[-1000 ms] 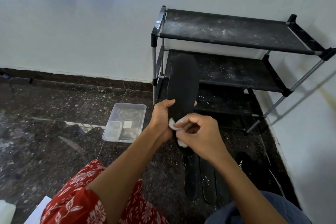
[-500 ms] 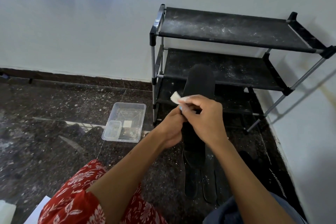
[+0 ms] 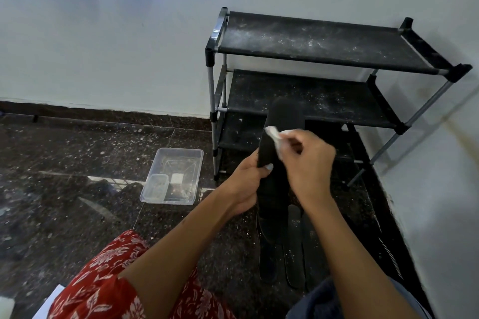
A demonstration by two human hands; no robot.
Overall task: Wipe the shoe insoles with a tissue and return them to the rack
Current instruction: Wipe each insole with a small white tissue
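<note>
From the head view, the left hand (image 3: 246, 184) grips the long black foam shoe insole (image 3: 281, 137) around its lower middle, thumb curled across the near edge; the insole stands nearly upright, its rounded toe end up and leaning slightly right, its heel end hidden behind the wrists. The right hand (image 3: 308, 163) has its fingers curled round a crumpled white tissue (image 3: 274, 134) and presses it to the insole's face just above the left hand; the tissue touches the left half of that face. The insole's long axis runs up and away from the person, so I judge that a stroke must travel along that line, from the gripping hand toward the toe; the right hand is the nearer to the unwiped upper part.

Behind the held insole stands the black three-tier fabric shoe rack with grey metal posts (image 3: 324, 44); its shelves are speckled with pale dust, and the toe end overlaps the middle shelf in the picture, though it looks to be held in front of it, not on it. On the dark speckled stone floor (image 3: 77, 163), below the hands, lie further dark flat insoles (image 3: 294, 248) side by side, lengthwise toward the rack; left of the rack sits a clear plastic tray (image 3: 181, 158) with a smaller clear tub (image 3: 154, 186) inside its near corner. The rack lies straight ahead of both hands, so I judge the return to be a short forward reach.
</note>
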